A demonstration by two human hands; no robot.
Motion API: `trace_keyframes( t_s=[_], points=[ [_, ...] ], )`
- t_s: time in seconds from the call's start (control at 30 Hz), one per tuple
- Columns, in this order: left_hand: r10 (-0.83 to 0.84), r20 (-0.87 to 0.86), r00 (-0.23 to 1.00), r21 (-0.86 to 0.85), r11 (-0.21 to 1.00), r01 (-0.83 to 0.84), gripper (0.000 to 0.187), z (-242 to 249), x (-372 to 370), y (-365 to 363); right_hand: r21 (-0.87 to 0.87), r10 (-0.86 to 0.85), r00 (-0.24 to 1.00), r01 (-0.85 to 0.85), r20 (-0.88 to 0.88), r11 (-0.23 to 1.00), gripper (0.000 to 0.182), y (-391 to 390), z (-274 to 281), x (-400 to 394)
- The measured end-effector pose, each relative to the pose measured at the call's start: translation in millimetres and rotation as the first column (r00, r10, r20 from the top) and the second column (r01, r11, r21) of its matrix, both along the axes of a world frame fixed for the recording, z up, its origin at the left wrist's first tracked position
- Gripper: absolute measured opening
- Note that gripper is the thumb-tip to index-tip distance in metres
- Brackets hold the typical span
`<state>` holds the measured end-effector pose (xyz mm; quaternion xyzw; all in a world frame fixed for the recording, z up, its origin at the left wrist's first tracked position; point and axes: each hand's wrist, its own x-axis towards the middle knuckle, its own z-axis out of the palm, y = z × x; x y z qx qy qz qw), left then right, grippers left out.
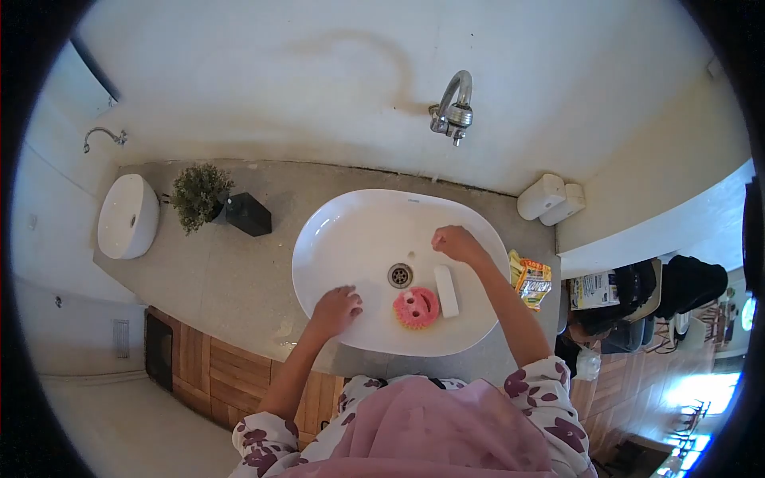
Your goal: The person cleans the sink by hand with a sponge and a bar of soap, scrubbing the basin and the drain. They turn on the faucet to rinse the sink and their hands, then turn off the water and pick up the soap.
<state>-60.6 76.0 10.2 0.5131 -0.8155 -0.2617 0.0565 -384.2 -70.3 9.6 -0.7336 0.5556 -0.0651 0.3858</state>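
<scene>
My left hand (336,309) is over the front left part of a white oval basin (323,239), its fingers loosely bent and apart with nothing in them. My right hand (458,242) is inside the basin at the right, fingers curled closed; whatever they may hold is hidden. A pink round smiley-face sponge (411,307) with a yellowish fringed edge lies in the basin near the metal drain (400,276). Beside it rests a white oblong block (447,291), below my right hand. Neither hand touches the sponge or the block.
A chrome tap (454,111) juts from the wall beyond the basin. On the grey counter (263,279) stand a potted plant (199,195), a dark box-shaped container (249,214) and a second basin (127,217). To the right are a yellow-orange packet (531,282) and white containers (543,197).
</scene>
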Motion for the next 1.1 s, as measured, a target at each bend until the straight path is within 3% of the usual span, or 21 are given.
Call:
trace_keyframes(
  t_s=[0.03,0.1,0.13,0.2,0.23,0.3,0.43,0.47,0.5,0.53,0.57,0.6,0.67,0.7,0.77,0.97,1.07,1.1],
  points=[
    [0.001,-0.001,1.000,-0.001,1.000,-0.001,0.021,-5,0,-3,-0.138,0.057,0.980,-0.084,-0.189,0.987,0.018,9,-2,0],
    [0.030,0.073,0.997,-0.074,0.997,-0.025,0.039,-15,0,-16,-0.104,0.067,0.965,-0.096,-0.254,0.990,0.022,38,1,4],
    [0.031,0.072,0.997,-0.075,0.997,-0.026,0.039,-17,-4,-24,-0.069,0.075,0.946,-0.102,-0.316,0.992,0.028,53,6,8],
    [0.056,0.154,0.987,-0.100,0.994,-0.040,0.060,-22,-19,-42,-0.112,-0.020,0.948,-0.017,-0.317,0.994,0.030,81,16,17],
    [0.054,0.152,0.987,-0.102,0.994,-0.039,0.060,-29,-25,-49,-0.154,-0.116,0.943,0.070,-0.313,0.986,0.033,93,17,21],
    [0.020,0.190,0.982,-0.067,0.998,-0.007,0.068,-42,-37,-60,-0.241,-0.122,0.929,0.036,-0.350,0.970,0.037,113,14,22],
    [0.015,0.225,0.974,-0.071,0.997,0.001,0.066,-51,-59,-47,-0.382,-0.090,0.942,-0.043,-0.322,0.923,0.041,150,10,24],
    [-0.106,0.208,0.972,-0.006,0.994,0.110,0.065,-51,-61,-44,-0.409,-0.063,0.956,-0.063,-0.287,0.910,0.041,154,9,26],
    [-0.225,0.186,0.956,0.060,0.974,0.218,0.064,-50,-61,-38,-0.407,-0.064,0.957,-0.060,-0.283,0.911,0.041,156,7,30],
    [-0.226,0.190,0.956,0.064,0.974,0.217,0.064,-56,-64,-31,-0.320,-0.018,0.984,-0.041,-0.180,0.946,0.044,158,5,34],
    [-0.232,0.187,0.955,0.013,0.972,0.234,0.063,-64,-67,-23,-0.230,0.018,0.997,-0.034,-0.071,0.973,0.048,159,4,38],
    [-0.239,0.184,0.953,-0.042,0.967,0.251,0.063,-63,-70,-19,-0.233,0.016,0.997,-0.031,-0.070,0.972,0.048,160,-1,42],
    [-0.237,0.181,0.955,-0.084,0.963,0.255,0.061,-63,-72,-16,-0.411,0.120,0.983,-0.168,-0.142,0.896,0.059,162,-11,49],
    [-0.243,0.207,0.948,-0.057,0.964,0.259,0.059,-58,-73,-13,-0.411,0.122,0.982,-0.171,-0.144,0.896,0.059,164,-10,53],
    [-0.245,0.235,0.941,-0.035,0.965,0.261,0.059,-54,-75,-12,-0.385,0.102,0.943,-0.226,-0.317,0.895,0.066,164,-7,62],
    [-0.308,0.273,0.911,0.122,0.951,0.285,0.054,-33,-72,2,-0.247,0.182,0.886,-0.307,-0.426,0.919,0.064,162,4,62],
    [-0.356,0.194,0.914,0.136,0.932,0.335,0.040,-26,-63,11,-0.213,0.212,0.870,-0.333,-0.445,0.918,0.061,163,10,56],
    [-0.334,0.186,0.924,0.222,0.930,0.292,0.036,-21,-61,11,-0.213,0.215,0.870,-0.336,-0.443,0.918,0.061,162,14,54]
  ],
)
